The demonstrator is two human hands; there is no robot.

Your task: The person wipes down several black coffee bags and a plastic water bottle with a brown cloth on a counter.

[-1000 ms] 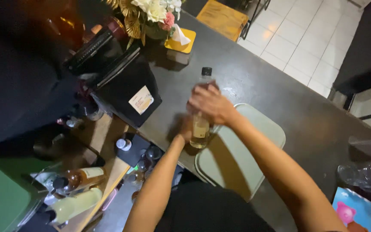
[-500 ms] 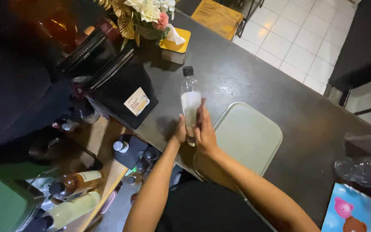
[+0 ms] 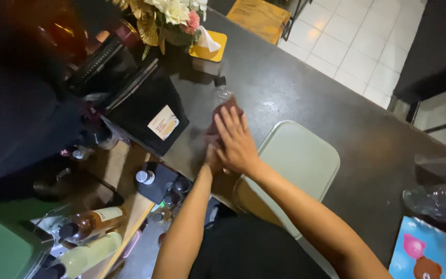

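Both hands, right hand (image 3: 236,139) and left hand (image 3: 213,155), clasp the clear bottle (image 3: 224,95) near the counter's (image 3: 305,98) front edge; a firm, upright hold seems wise.

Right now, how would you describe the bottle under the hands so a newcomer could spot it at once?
Start at the dark counter and find the pale green tray near its front edge. Just left of the tray, the right hand and the left hand cover a clear bottle. Only its neck and black cap show above the fingers, unlike the bottles on the lower shelf, which lie untouched.
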